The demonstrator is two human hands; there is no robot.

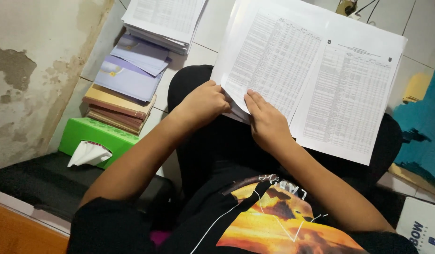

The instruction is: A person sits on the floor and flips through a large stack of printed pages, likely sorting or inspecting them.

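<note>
Closest to the camera is the person's black shirt (255,216) with an orange and yellow print, seen from above as they sit with dark-clothed legs stretched out. Both bare forearms reach forward to a sheaf of printed sheets (302,75), white pages covered in dense small tables, resting across the lap and fanned so that several overlap. Left hand (203,103) is curled into a loose fist that pinches the lower left corner of the sheets. Right hand (267,122) lies just beside it, fingers flat on the top page near its bottom edge, thumb seemingly tucked under. The hands are close together, nearly touching. This looks like sorting or leafing through the pages; separating the next sheet would call for a careful lift of one corner. On the tiled floor to the left lie another stack of printed paper (163,21), a pile of books (121,99) and a green tissue box (92,138).
</note>
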